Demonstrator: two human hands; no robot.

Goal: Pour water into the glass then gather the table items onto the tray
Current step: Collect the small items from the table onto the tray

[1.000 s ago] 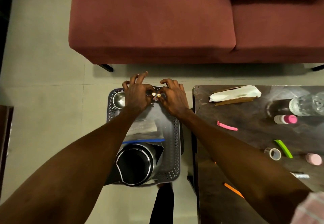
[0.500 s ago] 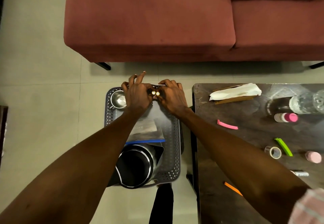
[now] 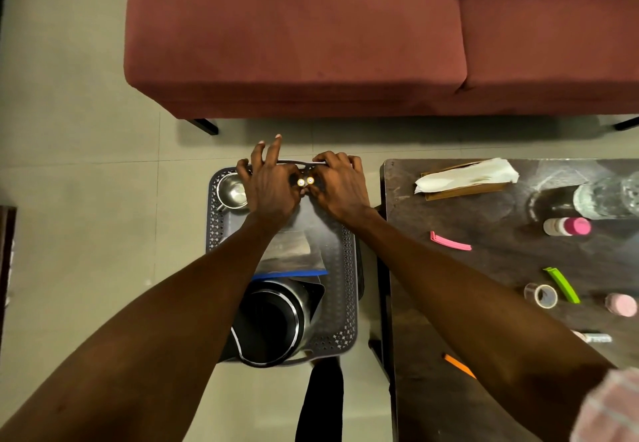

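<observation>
I'm pinching two small batteries [image 3: 305,181] between left hand [image 3: 269,187] and right hand [image 3: 340,187] over the tray [image 3: 340,255]; clips, tape, bottles on table [image 3: 449,303] still ungathered.

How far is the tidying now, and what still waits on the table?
Done: the kettle, a steel cup and a clear bag lie on the tray. In hand: left hand and right hand set down two small batteries. Left: glass, clips, tape, bottle.
</observation>
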